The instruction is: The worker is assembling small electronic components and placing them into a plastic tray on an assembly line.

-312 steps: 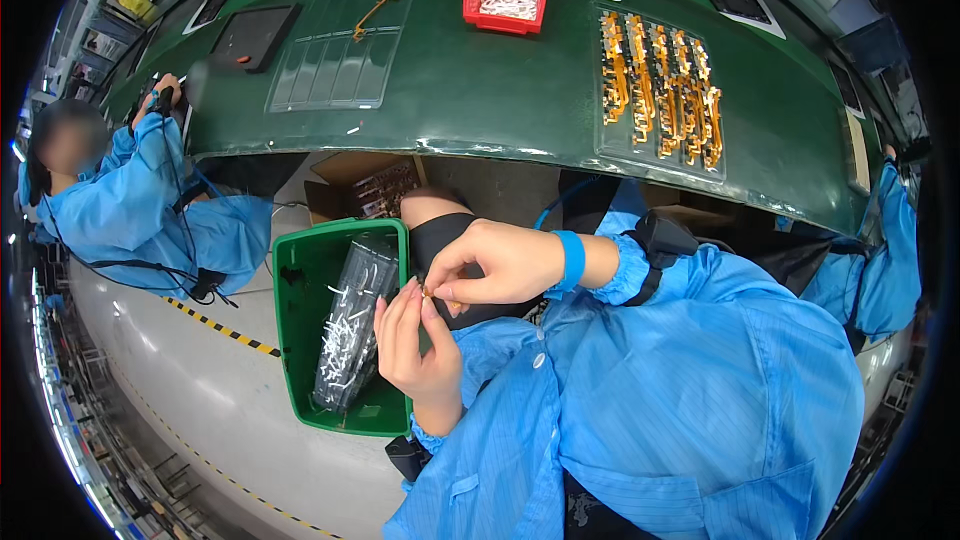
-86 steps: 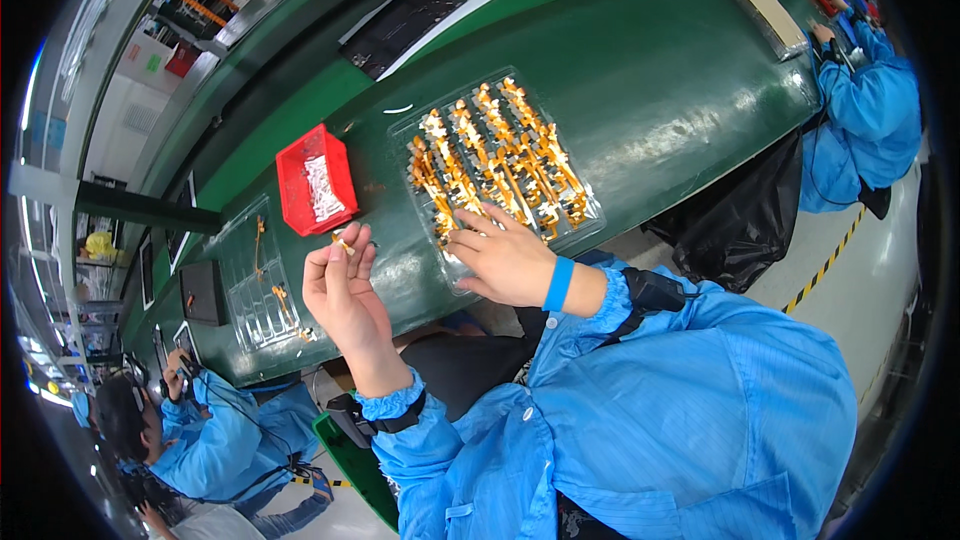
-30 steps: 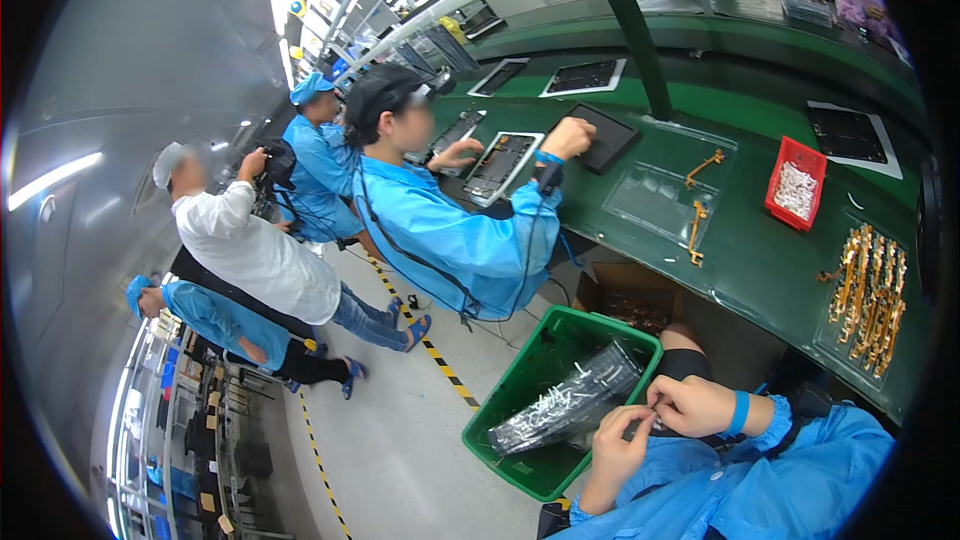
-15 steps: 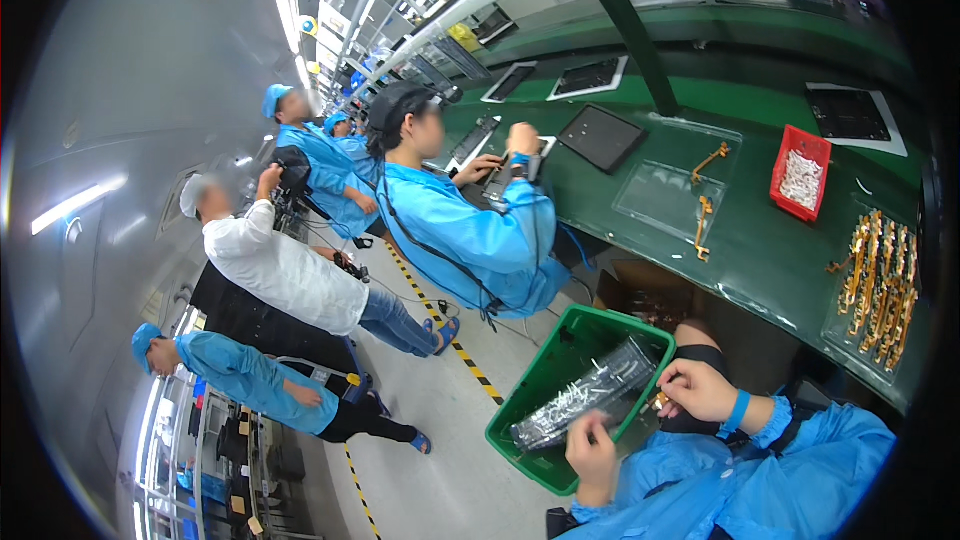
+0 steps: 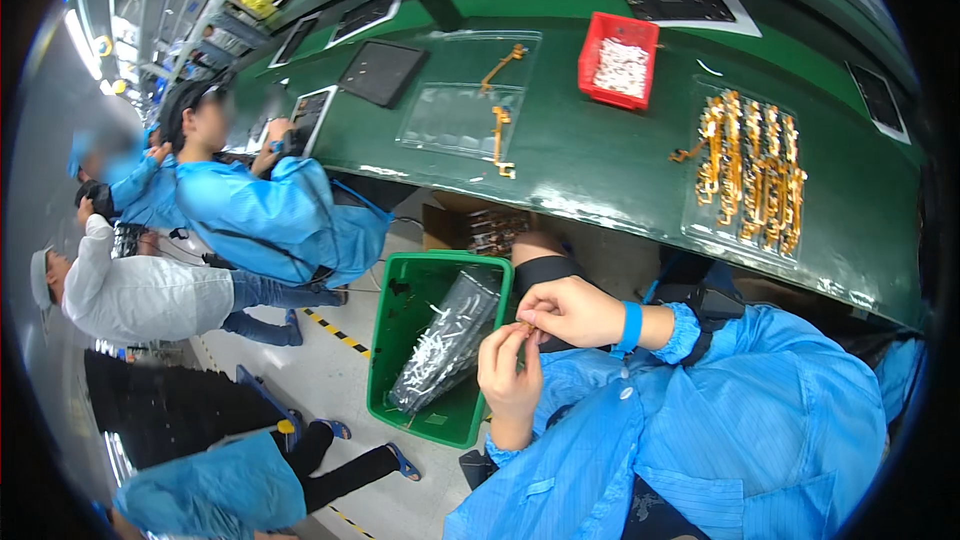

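Observation:
My left hand (image 5: 510, 380) and my right hand (image 5: 572, 312) meet in front of my lap, fingertips pinched together. Between them is a small gold-coloured piece (image 5: 527, 328), mostly covered by the fingers. A blue band circles my right wrist. Just left of my hands stands a green bin (image 5: 375, 380) holding clear plastic trays (image 5: 445, 340) with whitish strips on them. On the bench, a clear tray (image 5: 692, 230) carries several orange-gold flex cables (image 5: 755, 170). Two more flex cables lie on and beside another clear tray (image 5: 425, 125).
The green bench (image 5: 610, 170) runs across in front of me. On it stand a red box (image 5: 590, 70) of small white pieces and a black tray (image 5: 382, 72). A cardboard box (image 5: 440, 227) sits beneath. A co-worker in blue (image 5: 270, 210) works at the left; others stand behind.
My view has swung to the right. My hands, apart before, have come together at the small gold-coloured piece, which was at the right fingertips.

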`<state>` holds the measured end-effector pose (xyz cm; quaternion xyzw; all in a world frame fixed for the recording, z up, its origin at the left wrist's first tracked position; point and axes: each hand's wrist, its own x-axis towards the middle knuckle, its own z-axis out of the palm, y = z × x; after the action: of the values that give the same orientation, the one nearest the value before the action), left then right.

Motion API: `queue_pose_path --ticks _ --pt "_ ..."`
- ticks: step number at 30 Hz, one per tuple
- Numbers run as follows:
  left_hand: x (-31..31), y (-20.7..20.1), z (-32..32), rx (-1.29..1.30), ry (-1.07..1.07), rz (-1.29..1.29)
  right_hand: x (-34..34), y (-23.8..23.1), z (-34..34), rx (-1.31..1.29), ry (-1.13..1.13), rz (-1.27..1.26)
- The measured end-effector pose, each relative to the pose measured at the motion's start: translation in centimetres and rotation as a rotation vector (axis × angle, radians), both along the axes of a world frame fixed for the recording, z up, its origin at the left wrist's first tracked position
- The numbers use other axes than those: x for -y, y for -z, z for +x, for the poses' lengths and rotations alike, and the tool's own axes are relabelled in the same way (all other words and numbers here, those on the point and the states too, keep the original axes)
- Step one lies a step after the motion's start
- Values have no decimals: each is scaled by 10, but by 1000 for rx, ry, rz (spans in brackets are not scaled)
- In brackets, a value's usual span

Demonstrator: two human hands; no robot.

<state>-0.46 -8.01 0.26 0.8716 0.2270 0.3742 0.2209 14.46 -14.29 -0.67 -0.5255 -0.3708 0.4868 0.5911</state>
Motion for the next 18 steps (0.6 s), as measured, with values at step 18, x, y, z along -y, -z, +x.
queue_pose_path --ticks 18 --pt "-8 1 4 -52 99 -493 15 -14 31 472 -180 131"
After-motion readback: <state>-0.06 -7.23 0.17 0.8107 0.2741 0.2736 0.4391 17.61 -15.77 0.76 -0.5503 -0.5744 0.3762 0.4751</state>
